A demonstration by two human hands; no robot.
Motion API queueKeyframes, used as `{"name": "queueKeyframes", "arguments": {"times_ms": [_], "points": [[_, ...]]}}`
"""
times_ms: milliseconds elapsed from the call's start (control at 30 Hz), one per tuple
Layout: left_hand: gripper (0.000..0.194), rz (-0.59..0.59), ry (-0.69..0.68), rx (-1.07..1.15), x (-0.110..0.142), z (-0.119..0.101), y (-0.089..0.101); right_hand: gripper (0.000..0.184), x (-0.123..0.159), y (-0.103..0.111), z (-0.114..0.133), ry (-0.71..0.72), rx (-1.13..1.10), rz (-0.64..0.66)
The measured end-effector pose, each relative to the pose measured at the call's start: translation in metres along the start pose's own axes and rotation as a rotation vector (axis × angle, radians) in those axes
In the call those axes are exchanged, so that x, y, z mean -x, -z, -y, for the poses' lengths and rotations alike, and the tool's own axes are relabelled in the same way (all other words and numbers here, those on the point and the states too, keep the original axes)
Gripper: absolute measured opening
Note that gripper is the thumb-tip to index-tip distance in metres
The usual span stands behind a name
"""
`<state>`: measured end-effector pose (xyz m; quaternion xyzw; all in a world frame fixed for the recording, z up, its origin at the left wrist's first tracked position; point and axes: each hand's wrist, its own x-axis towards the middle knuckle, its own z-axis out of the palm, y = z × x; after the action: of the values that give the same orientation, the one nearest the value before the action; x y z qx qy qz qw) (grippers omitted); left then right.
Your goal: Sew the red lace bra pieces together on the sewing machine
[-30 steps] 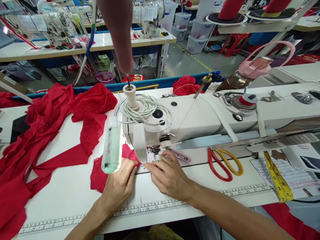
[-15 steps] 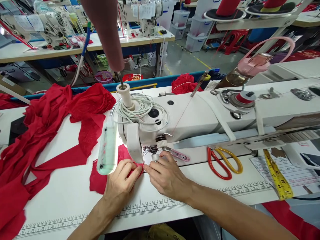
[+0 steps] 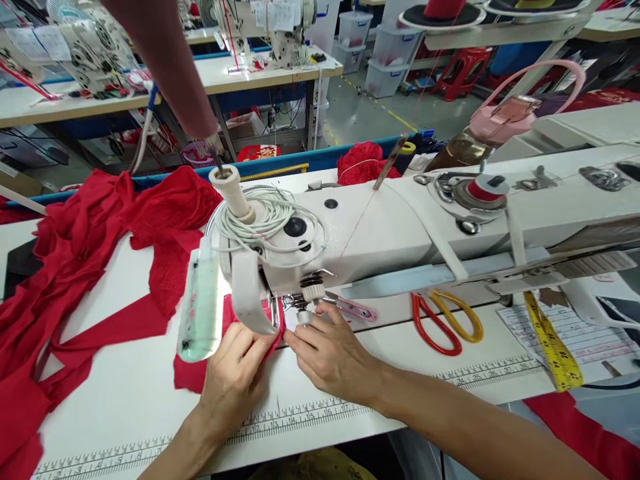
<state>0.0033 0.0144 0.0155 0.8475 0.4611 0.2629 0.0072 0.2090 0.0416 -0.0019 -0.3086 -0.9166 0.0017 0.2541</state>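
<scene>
A white sewing machine (image 3: 370,223) stands before me, its head above a piece of red fabric (image 3: 190,375). My left hand (image 3: 234,365) is closed on this fabric left of the needle area, thumb and fingers pinching its near edge. My right hand (image 3: 334,357) lies just right of it, fingers curled, with thumb and index tips at the fabric's right edge by the presser foot (image 3: 275,312). The machine head hides the needle tip and part of the fabric. A pale green plastic guard (image 3: 199,303) sits left of the head.
A heap of red fabric (image 3: 85,247) covers the table's left side. Scissors (image 3: 436,325) with red and yellow handles lie on the right, near a yellow tape measure (image 3: 555,347) and a written sheet (image 3: 587,343). A printed ruler (image 3: 300,421) runs along the front edge.
The view has shifted and tilted slightly, so the machine head appears further left and the presser foot shows more. Both hands stay at the fabric edge, nearly in place.
</scene>
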Motion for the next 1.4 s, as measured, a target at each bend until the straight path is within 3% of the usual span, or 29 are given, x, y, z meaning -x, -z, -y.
{"name": "queueKeyframes", "arguments": {"times_ms": [100, 367, 1400], "points": [[0.034, -0.028, 0.045, 0.036, -0.0002, 0.0013, 0.0005, 0.019, 0.0000, 0.0001, 0.0004, -0.003, 0.011, -0.002], [0.045, 0.072, -0.023, -0.080, 0.0053, 0.0035, -0.0055, 0.016, -0.0003, 0.0006, -0.0003, 0.004, 0.006, 0.010], [0.041, 0.026, -0.073, -0.129, 0.0030, 0.0017, -0.0068, 0.019, 0.0004, -0.0014, 0.0005, 0.001, 0.007, -0.008]]}}
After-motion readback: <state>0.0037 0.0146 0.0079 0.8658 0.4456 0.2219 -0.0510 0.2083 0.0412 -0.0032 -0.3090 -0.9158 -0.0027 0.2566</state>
